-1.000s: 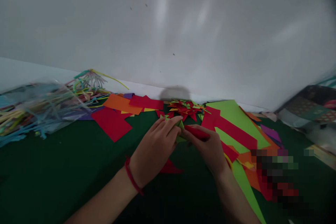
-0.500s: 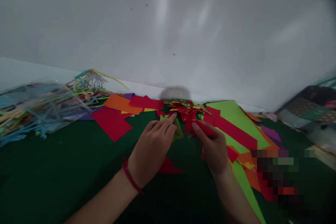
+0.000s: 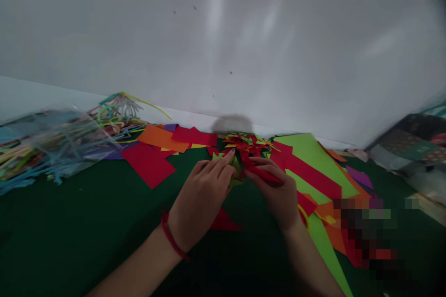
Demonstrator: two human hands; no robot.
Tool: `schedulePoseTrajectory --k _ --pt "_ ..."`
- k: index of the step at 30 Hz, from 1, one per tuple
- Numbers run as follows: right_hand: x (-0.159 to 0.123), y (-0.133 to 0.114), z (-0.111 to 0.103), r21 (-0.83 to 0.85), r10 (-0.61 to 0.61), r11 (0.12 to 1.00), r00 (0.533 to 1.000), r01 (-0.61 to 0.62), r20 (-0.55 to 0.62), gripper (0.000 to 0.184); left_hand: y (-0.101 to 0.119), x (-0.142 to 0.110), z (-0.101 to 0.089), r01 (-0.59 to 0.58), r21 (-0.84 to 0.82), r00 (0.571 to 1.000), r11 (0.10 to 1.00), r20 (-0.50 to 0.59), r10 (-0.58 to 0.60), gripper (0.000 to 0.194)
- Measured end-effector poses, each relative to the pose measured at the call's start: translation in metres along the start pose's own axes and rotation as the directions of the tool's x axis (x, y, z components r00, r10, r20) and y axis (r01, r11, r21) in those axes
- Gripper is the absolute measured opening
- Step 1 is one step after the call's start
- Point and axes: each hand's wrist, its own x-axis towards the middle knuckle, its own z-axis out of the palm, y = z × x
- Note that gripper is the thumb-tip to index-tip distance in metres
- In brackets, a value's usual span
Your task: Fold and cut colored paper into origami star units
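My left hand (image 3: 205,195), with a red cord on the wrist, presses its fingers together on a folded light green paper piece (image 3: 237,174). The fingers hide part of that piece. In my right hand (image 3: 278,190) is a slim red pen-shaped tool (image 3: 266,175); its exact kind is unclear. The tool's tip end is close to the right edge of the green piece, though whether it touches is hidden. Just beyond both hands lies a heap of small red, green and orange cut paper shapes (image 3: 247,141).
Red paper (image 3: 149,162) and orange paper (image 3: 156,137) lie at left, by a clear bag of pipe cleaners (image 3: 66,144). Large green sheets (image 3: 306,148) and red strips (image 3: 313,176) spread at right. A red scrap (image 3: 225,221) lies nearer me. A pale wall (image 3: 223,46) rises behind.
My right hand has moved left with the red tool, bringing it up to the green paper piece. A yellow ring-like edge shows more beside the right wrist. My left hand has stayed put.
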Motion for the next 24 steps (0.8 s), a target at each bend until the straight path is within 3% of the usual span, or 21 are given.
schedulePoseTrajectory --k 7,15,24 --pt "-0.0019 0.0007 0.0033 0.016 0.028 0.999 0.999 -0.028 -0.043 0.005 0.0005 -0.0004 0.001 -0.003 0.02 1.0 1.0 -0.009 0.003 0.014" --pt "-0.0022 -0.0016 0.0027 -0.07 -0.168 0.984 0.985 0.165 -0.032 0.006 0.0005 -0.002 0.0023 0.002 0.039 0.999 0.999 -0.034 -0.001 0.013" --pt "-0.0028 -0.0014 0.0045 -0.054 -0.229 0.972 0.973 0.227 -0.035 0.007 -0.0007 -0.0016 0.0044 0.015 0.036 0.998 0.999 -0.065 -0.012 0.016"
